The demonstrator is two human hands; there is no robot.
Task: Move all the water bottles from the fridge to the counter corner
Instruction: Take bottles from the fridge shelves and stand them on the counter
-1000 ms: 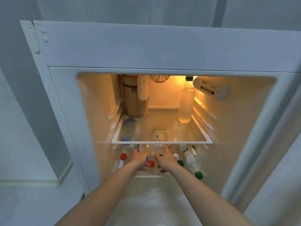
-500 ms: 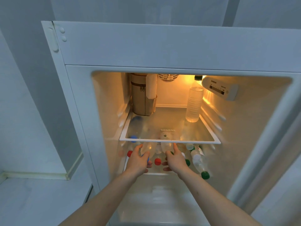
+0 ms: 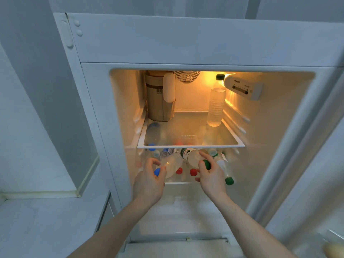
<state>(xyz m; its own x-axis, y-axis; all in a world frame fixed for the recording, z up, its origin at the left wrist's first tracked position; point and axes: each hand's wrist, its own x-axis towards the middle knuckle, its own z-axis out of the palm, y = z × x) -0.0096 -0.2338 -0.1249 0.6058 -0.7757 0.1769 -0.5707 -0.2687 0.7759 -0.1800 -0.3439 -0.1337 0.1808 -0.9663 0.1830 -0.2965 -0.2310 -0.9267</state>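
Bottles of water lie on their sides on the lower shelf of the open fridge, caps toward me, just under the glass shelf. My left hand grips the neck end of the blue-capped bottle, fingers curled round it, thumb beside the blue cap. My right hand holds the green-capped bottle near its cap, index finger stretched along the body, the other fingers wrapped below. Both bottles are tilted, cap ends low and toward me, bases under the glass shelf's front edge, and they sit just beside each other. Between my hands show two red caps of bottles lying beneath. To the right lies another bottle with a green cap, near my right wrist. Behind, more caps and labels, blurred; count not clear. On the glass shelf an upright bottle stands at the back right, dark green cap, near the lamp housing. A brown zipped bag stands at the back left. White counter at lower left.
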